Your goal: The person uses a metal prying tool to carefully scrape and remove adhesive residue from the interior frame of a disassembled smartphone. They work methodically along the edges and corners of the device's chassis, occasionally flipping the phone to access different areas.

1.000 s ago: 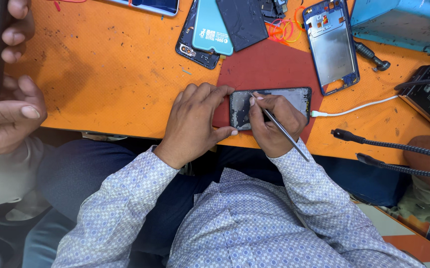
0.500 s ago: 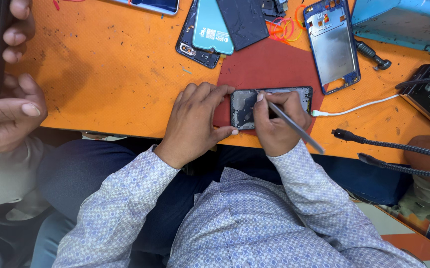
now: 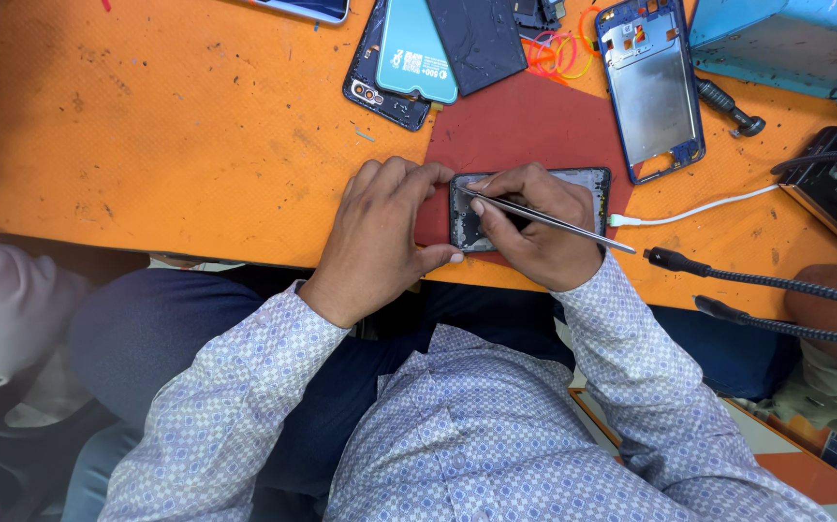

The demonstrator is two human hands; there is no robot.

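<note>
An orange workbench (image 3: 176, 145) fills the upper half of the frame, with a dark red work mat (image 3: 534, 126) laid on it right of centre. On the mat's near edge lies an opened smartphone (image 3: 583, 184), its long axis running left to right across the frame, parallel to the bench edge.

Left hand (image 3: 380, 232): fingers curled over the phone's left end, thumb against the near edge, gripping the phone and pinning it to the mat.

Right hand (image 3: 534, 227): closed around a pair of metal tweezers (image 3: 544, 219), resting on top of the phone's middle. The tweezers lie nearly along the phone's long axis; the tips point to the left end, just beside the left fingertips, and the rear end projects to the right past the hand. Both hands touch the phone; the right hand covers most of it.

Surroundings: a blue phone frame (image 3: 650, 92) stands upper right of the mat. A teal back cover (image 3: 413, 48) lies over a dark phone (image 3: 380, 92) at upper centre. A white cable (image 3: 694, 208) runs right from the phone's right end. Two black braided cables (image 3: 766, 290) cross the lower right.
</note>
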